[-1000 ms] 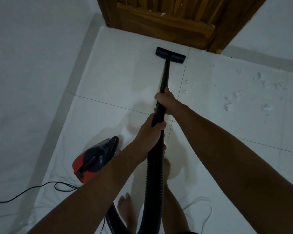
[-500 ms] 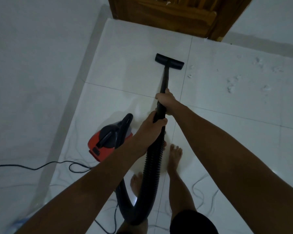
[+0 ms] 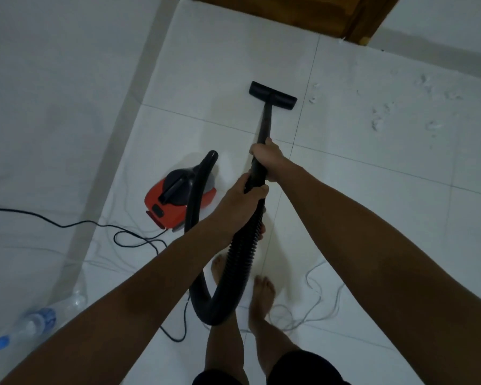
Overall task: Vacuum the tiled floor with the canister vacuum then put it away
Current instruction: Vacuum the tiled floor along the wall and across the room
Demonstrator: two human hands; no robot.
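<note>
A red and black canister vacuum (image 3: 178, 201) sits on the white tiled floor (image 3: 372, 218), left of my arms. Its black ribbed hose (image 3: 233, 273) loops down past my bare feet and rises to the black wand (image 3: 265, 120). My right hand (image 3: 267, 159) grips the wand higher up. My left hand (image 3: 242, 207) grips the top of the hose just below it. The flat black floor nozzle (image 3: 272, 95) lies on a tile ahead of me. White scraps of debris (image 3: 378, 120) are scattered on the tiles to the right of the nozzle.
A wooden door (image 3: 303, 15) closes the far end. White walls stand on the left (image 3: 53, 107) and far right. The black power cord (image 3: 128, 234) coils on the floor by the canister. A plastic water bottle (image 3: 25, 326) lies at bottom left. A thin white cable (image 3: 317, 307) loops beside my feet.
The nozzle has been drawn back from the door towards me. I have stepped backwards, so the canister, cord and bottle now show further into view.
</note>
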